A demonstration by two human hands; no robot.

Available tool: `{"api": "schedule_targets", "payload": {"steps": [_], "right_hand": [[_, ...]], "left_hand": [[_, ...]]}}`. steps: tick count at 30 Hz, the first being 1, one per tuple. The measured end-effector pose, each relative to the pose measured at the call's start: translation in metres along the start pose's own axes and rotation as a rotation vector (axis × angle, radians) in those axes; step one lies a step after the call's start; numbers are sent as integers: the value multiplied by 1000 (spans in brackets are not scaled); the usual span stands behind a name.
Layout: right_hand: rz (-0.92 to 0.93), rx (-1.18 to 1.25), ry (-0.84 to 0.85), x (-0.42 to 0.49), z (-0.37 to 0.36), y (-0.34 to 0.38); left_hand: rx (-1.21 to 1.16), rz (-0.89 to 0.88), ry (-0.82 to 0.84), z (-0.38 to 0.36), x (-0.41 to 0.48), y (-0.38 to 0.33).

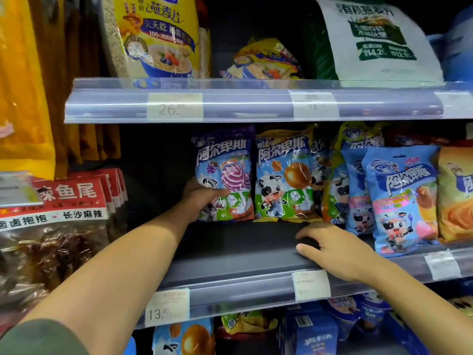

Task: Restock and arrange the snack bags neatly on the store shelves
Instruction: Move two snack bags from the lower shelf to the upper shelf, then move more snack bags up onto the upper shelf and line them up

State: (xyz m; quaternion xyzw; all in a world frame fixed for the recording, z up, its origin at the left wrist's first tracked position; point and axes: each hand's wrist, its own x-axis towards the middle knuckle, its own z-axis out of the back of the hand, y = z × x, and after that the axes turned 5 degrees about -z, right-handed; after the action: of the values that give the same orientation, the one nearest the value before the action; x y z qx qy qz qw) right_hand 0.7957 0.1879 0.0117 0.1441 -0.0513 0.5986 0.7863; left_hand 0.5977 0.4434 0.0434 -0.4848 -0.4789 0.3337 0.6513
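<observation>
My left hand [202, 198] grips the left edge of a purple-topped lollipop bag [227, 175] that stands upright at the back of the middle shelf [230, 254]. Beside it on the right stands an orange-topped lollipop bag [282, 175], touching it. More candy bags follow to the right, among them a light blue bag [401, 198] leaning forward. My right hand [335, 249] rests palm down on the bare dark shelf surface near its front edge, fingers spread, holding nothing.
The upper shelf carries oatmeal bags [156, 37] and a white-green bag [376, 39]. Hanging packs of dried fish snack [56, 221] and yellow packs [23, 85] crowd the left side. Price tags [167, 307] line the shelf rails. The lower shelf holds more candy bags [184, 339].
</observation>
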Motion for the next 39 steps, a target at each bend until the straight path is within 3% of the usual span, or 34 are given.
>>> {"api": "schedule_targets", "payload": {"steps": [12, 18, 27, 35, 39], "right_hand": [[17, 9, -8, 1, -2, -1], [2, 4, 15, -2, 1, 0], [-3, 84, 56, -9, 12, 10], [128, 179, -185, -61, 30, 38], [235, 270, -171, -126, 15, 60]], "left_hand": [[-4, -12, -16, 6, -16, -13], [107, 19, 14, 13, -39, -25], [330, 54, -113, 20, -103, -55], [796, -267, 167, 7, -228, -94], [1018, -359, 302, 12, -293, -90]]}}
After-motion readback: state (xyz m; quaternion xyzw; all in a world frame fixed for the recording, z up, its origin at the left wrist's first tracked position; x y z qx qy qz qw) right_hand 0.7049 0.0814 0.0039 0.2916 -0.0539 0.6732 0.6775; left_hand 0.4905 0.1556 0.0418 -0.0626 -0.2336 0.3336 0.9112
